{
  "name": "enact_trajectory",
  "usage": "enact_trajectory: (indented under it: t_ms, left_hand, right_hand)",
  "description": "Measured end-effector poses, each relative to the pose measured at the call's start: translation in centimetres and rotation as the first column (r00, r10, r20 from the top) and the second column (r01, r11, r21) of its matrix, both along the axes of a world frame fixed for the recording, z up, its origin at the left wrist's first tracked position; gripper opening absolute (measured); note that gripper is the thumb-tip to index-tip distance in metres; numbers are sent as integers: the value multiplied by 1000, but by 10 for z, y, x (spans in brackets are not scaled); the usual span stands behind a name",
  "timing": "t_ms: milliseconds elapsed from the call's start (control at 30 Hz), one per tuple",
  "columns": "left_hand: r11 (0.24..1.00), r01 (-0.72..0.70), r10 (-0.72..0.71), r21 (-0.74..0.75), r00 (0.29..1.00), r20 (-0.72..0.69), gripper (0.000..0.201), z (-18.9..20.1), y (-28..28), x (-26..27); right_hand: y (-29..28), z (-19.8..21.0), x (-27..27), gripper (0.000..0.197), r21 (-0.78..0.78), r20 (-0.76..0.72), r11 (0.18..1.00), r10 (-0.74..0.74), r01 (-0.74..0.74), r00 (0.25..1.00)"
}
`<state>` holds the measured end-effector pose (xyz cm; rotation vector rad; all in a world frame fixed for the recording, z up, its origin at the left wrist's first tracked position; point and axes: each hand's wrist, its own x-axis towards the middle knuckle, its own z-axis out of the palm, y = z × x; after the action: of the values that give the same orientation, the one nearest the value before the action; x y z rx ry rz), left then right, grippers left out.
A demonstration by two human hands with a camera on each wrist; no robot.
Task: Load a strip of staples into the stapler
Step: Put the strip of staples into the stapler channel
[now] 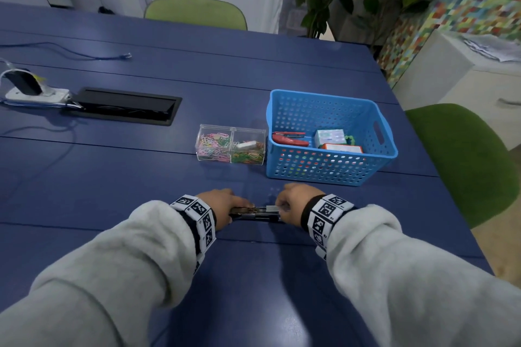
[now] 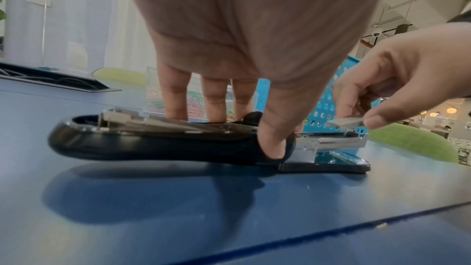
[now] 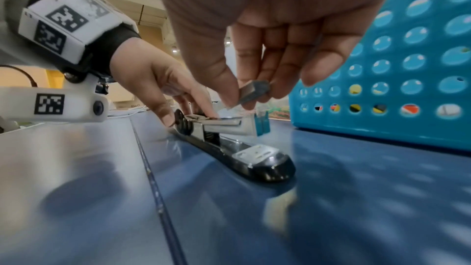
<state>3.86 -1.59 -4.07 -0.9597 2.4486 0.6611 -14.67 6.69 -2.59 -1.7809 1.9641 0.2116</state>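
A black stapler [image 1: 255, 215] lies folded open flat on the blue table [image 1: 141, 191], its lid to the left and its metal staple channel [image 2: 331, 142] to the right. My left hand [image 1: 222, 204] holds the stapler [image 2: 153, 144] at the hinge, thumb on the near side and fingers behind. My right hand [image 1: 293, 203] pinches a grey strip of staples [image 2: 345, 123] between thumb and fingertips just above the channel. In the right wrist view the strip of staples [image 3: 253, 93] hangs over the channel [image 3: 229, 126], above the stapler's base [image 3: 254, 160].
A blue perforated basket [image 1: 329, 166] stands just beyond the hands with a red stapler [image 1: 290, 138] and small boxes inside. Left of it is a clear box of coloured paper clips [image 1: 231, 146]. A black cable hatch [image 1: 124, 105] and a power strip [image 1: 33, 93] lie far left.
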Motion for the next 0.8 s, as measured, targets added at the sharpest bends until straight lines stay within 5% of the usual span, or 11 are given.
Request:
enact_trajectory:
  t_ms: [800]
  left_hand:
    - [998,-62,63,16,997,-45,60,-8,-4,7]
  right_hand:
    - [-11,-6,13,26,43,-24,997,72,-71,997]
